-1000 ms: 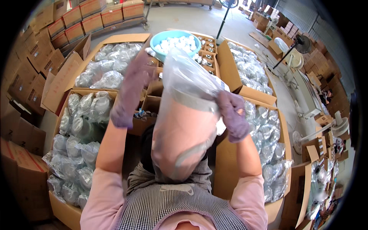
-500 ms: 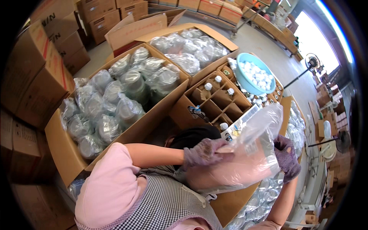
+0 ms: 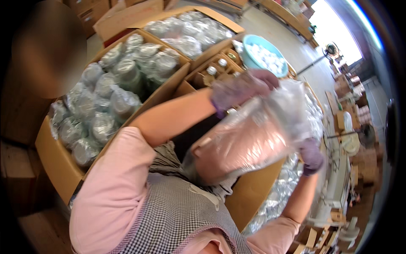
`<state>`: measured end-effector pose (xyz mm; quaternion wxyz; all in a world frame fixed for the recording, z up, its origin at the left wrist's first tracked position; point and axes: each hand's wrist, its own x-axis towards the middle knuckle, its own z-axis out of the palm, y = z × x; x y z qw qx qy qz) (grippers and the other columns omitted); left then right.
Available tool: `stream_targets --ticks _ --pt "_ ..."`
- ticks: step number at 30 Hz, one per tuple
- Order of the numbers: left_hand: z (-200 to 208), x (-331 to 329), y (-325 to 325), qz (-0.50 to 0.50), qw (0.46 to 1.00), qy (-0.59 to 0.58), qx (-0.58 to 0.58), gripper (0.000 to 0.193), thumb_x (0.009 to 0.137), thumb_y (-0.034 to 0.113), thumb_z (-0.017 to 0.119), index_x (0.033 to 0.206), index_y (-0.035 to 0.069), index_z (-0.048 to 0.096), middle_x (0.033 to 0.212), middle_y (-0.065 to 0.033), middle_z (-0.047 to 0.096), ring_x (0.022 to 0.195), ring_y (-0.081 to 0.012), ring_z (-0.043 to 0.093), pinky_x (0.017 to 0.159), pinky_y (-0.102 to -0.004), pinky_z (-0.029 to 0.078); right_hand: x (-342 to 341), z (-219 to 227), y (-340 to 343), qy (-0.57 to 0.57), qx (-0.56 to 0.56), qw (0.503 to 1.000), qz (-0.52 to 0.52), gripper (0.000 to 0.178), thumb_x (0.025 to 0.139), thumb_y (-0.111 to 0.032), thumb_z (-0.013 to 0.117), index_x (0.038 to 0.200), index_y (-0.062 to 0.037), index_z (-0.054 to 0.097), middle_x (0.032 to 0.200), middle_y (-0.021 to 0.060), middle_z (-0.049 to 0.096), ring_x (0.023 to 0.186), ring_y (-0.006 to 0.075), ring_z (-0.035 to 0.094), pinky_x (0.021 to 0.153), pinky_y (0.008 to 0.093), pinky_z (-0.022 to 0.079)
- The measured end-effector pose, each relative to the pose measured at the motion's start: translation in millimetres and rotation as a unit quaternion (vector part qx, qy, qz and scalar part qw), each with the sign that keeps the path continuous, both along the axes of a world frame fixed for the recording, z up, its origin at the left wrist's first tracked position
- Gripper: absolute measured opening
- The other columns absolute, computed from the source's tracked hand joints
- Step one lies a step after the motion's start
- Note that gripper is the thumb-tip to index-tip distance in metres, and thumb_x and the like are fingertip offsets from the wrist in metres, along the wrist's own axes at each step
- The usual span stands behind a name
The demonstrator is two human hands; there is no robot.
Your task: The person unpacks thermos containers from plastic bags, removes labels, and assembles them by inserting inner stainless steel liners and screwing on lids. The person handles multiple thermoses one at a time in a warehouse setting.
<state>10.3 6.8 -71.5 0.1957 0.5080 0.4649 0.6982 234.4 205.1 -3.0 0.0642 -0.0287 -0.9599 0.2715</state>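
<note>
A clear plastic bag [image 3: 292, 101] lies in front of me, with a large smooth pink item [image 3: 249, 148] inside it. What kind of thing the pink item is, I cannot make out. My left hand [image 3: 245, 88], in a purple glove, grips the bag's upper edge, fingers closed. On the opposite side, my right hand [image 3: 311, 156], in a similar glove, is closed round the loose plastic near the bag's lower right. The lower left end of the bag rests against my checked apron [image 3: 186, 216].
To the left, an open carton [image 3: 55, 156] holds several plastic-wrapped glass jars [image 3: 127, 72]. Another carton [image 3: 218, 21] of wrapped items stands behind it. A divided box [image 3: 196, 78] with white-capped bottles and a blue basin [image 3: 249, 40] of white caps are beyond the bag. Wrapped items [image 3: 279, 194] fill a carton at right.
My left hand has moved up and right to the bag's upper edge. The bag has turned and its loose top has folded down. My right hand has shifted slightly down and left.
</note>
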Motion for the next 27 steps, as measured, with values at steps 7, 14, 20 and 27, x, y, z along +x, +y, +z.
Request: stream_targets --ticks 7,14,20,27 --pt "-80.3 37.6 -106.2 0.186 0.694 0.695 -0.003 0.039 0.076 0.017 0.066 0.112 0.002 0.066 0.125 -0.0144 0.057 0.113 -0.03 0.059 0.108 -0.0439 0.043 -4.7 -49.8 -5.0 0.178 0.216 0.952 -0.125 0.044 0.089 -0.007 0.059 0.132 -0.0026 0.055 0.079 0.0177 0.06 0.073 0.0337 0.06 0.068 0.0439 0.047" --pt "-99.4 42.7 -86.9 0.062 0.552 0.831 -0.035 0.029 0.078 0.022 0.061 0.101 0.006 0.068 0.112 -0.0106 0.062 0.121 -0.031 0.054 0.113 -0.0559 0.035 -78.5 -100.9 66.2 0.221 0.221 0.939 -0.144 0.041 0.101 -0.03 0.049 0.131 -0.0026 0.057 0.087 0.0209 0.066 0.082 0.0353 0.064 0.074 0.0435 0.05" --pt "-87.2 -15.7 -68.4 -0.005 0.715 0.699 -0.01 0.01 0.078 0.017 0.066 0.086 0.013 0.063 0.101 -0.0103 0.059 0.107 -0.0292 0.057 0.1 -0.0434 0.046 -81.1 -126.2 80.2 0.138 -0.439 0.844 -0.277 0.047 0.101 -0.039 0.052 0.131 -0.0033 0.06 0.109 0.0123 0.068 0.096 0.0216 0.066 0.087 0.0326 0.052" --pt "-61.4 -106.3 -163.9 0.085 0.946 0.196 -0.244 0.044 0.081 0.011 0.072 0.122 0.006 0.056 0.116 -0.0146 0.06 0.098 -0.0279 0.063 0.08 -0.0351 0.054 -85.1 -116.0 13.7 0.083 -0.467 0.858 -0.197 0.052 0.1 -0.035 0.056 0.142 -0.0055 0.049 0.126 0.013 0.062 0.107 0.0216 0.063 0.093 0.0343 0.051"
